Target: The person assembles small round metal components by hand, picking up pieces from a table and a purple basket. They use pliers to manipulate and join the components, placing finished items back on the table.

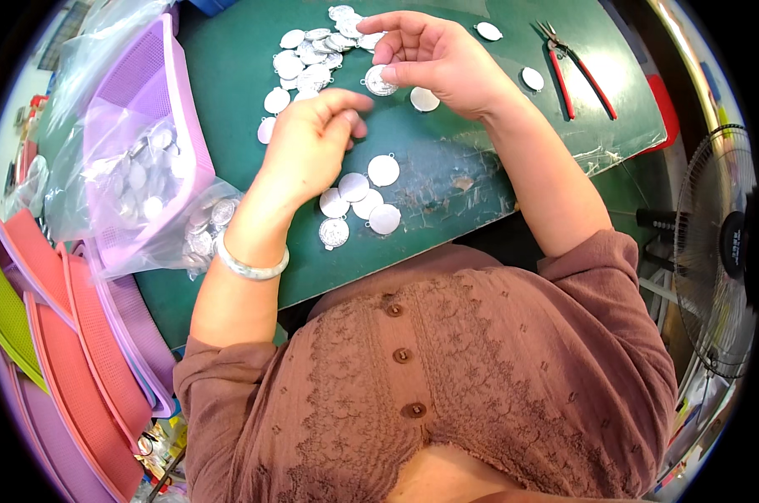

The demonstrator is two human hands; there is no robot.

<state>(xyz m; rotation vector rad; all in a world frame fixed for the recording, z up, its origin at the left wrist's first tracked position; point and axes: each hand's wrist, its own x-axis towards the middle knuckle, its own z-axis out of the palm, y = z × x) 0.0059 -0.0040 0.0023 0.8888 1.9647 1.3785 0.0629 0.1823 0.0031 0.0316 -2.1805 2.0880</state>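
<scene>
Round silver metal medallion with a small loop (378, 83) is in your right hand (438, 63), over the far half of the green counter (228, 50). Right grip is clamped on it, thumb across its face, other fingers curled above. Your left hand (304, 147) is near it, well short of touching, fingers bent and tips blurred; can't tell if that grip is together or apart, or has anything in it. You have a pale stone-like bangle (252, 268) on the left wrist.

Heap of silver medallions (308, 59) sits beyond your left hand, with a few strays trailing toward you. Nearer you, a cluster of six silver medallions (367, 204): the nearest shows a raised pattern, others look plain. One plain silver disc (424, 99) lies just below your right hand; two more are over to the right, near the red-handled metal pliers (561, 84), which lie with handles spread and pointing your way.

On your left: lilac plastic basket (196, 142) with more medallions in clear plastic (149, 172), and a clear bag of medallions (202, 233) beside your left forearm. Black-caged fan (714, 277) stands off to your right
</scene>
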